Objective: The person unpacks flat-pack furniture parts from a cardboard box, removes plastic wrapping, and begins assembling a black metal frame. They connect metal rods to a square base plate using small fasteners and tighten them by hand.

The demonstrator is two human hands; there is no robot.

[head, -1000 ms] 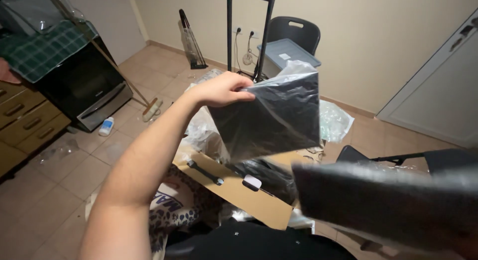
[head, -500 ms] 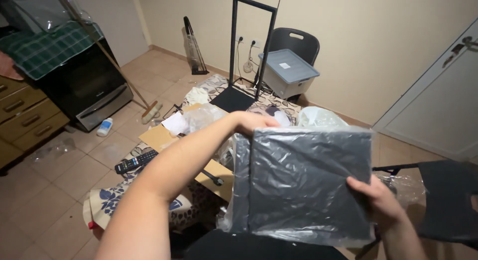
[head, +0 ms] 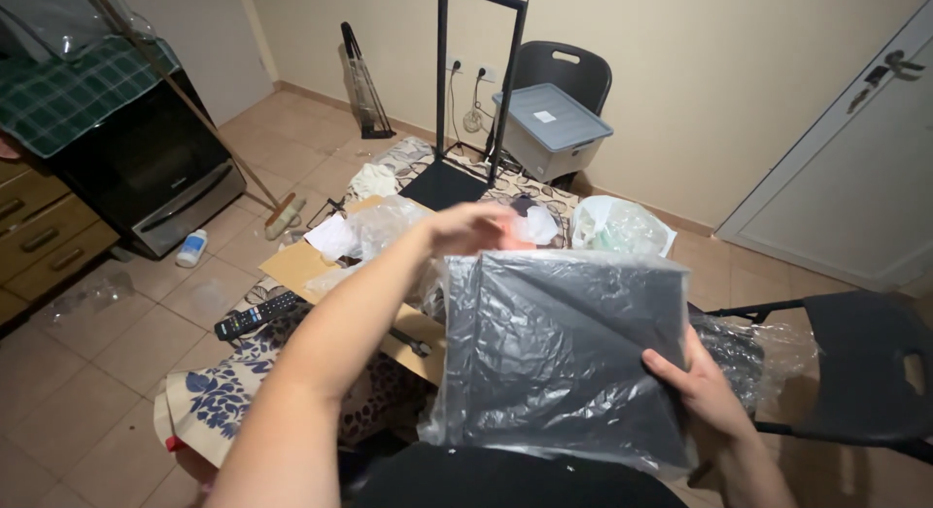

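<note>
Two hands are seen, left (head: 466, 228) and right (head: 702, 388), with one dark panel in a plastic bag (head: 564, 352), two black chairs (head: 562, 72) (head: 855, 372), one lidded storage box (head: 550, 129), one remote control (head: 257, 315), one small bottle (head: 191, 247)

A wrapped panel (head: 569, 352) is held between the left hand (head: 466, 226) at its top left corner and the right hand (head: 702, 386) at its right edge. Behind it, cardboard (head: 296, 265) lies on the floor, a remote (head: 255, 315) to its left. A folding chair (head: 855, 372) stands to the right; a lidded bin (head: 549, 129) rests on another chair (head: 566, 70) behind.
</note>
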